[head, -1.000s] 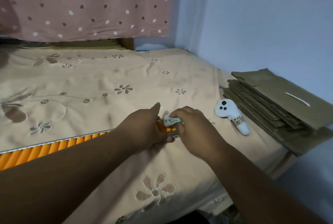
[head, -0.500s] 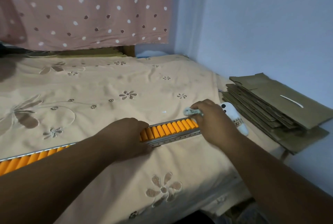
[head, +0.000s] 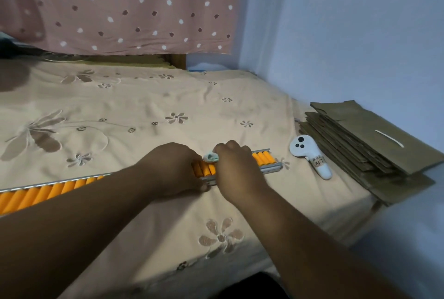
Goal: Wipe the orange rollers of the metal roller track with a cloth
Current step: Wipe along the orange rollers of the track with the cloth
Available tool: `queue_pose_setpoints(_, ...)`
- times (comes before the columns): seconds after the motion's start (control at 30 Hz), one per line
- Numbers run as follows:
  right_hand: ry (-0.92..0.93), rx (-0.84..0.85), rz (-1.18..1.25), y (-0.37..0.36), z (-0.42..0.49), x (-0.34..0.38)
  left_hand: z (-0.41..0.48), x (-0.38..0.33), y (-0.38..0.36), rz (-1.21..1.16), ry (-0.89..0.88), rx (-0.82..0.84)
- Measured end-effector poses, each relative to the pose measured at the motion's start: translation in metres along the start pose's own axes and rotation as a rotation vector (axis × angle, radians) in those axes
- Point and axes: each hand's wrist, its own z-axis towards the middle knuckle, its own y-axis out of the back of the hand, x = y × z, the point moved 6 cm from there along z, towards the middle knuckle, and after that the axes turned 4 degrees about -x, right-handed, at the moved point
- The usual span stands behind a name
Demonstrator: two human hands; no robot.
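A long metal roller track [head: 271, 168] with orange rollers [head: 263, 158] lies across the bed from the left edge to the right. My left hand [head: 173, 169] rests on the track's middle, gripping it, and my forearm hides a stretch of rollers. My right hand [head: 237, 171] is pressed on the rollers just right of the left hand, shut on a small pale green cloth [head: 211, 156] that peeks out above the knuckles. A few rollers show between the hands, more at the right end and far left [head: 36, 196].
The track lies on a beige flowered bedsheet [head: 144, 111]. A white handheld controller [head: 310, 155] lies right of the track's end. A stack of flattened brown cardboard [head: 365, 144] sits at the bed's right edge by the blue wall. A dotted pink curtain [head: 120, 5] hangs behind.
My right hand with the cloth slid left along the rollers from the track's right end toward my left hand, uncovering the end rollers. The left hand stays on the track.
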Motion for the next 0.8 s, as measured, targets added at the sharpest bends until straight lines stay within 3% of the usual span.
queue_pose_setpoints(0.13, 0.148, 0.007, -0.021, 0.001, -0.011, 0.026, -0.005, 0.013, 0.002, -0.125, 0.030, 0.081)
queue_pose_setpoints(0.27, 0.117, 0.157, 0.287, 0.007, 0.001, -0.006, -0.030, 0.043, 0.005, -0.109, 0.059, 0.135)
queue_pose_setpoints(0.4, 0.024, -0.055, 0.328, 0.017, 0.018, -0.031, -0.053, 0.062, 0.011, -0.080, 0.092, 0.097)
queue_pose_setpoints(0.5, 0.012, -0.048, 0.293, -0.008, 0.014, -0.010, -0.055, 0.064, 0.010, -0.060, 0.083, 0.042)
queue_pose_setpoints(0.63, 0.143, -0.078, 0.343, -0.017, -0.003, 0.039, -0.058, 0.068, 0.004, -0.065, 0.075, 0.006)
queue_pose_setpoints(0.8, 0.256, 0.096, 0.433, -0.011, -0.016, 0.070, -0.066, 0.069, 0.008, -0.189, 0.041, -0.041)
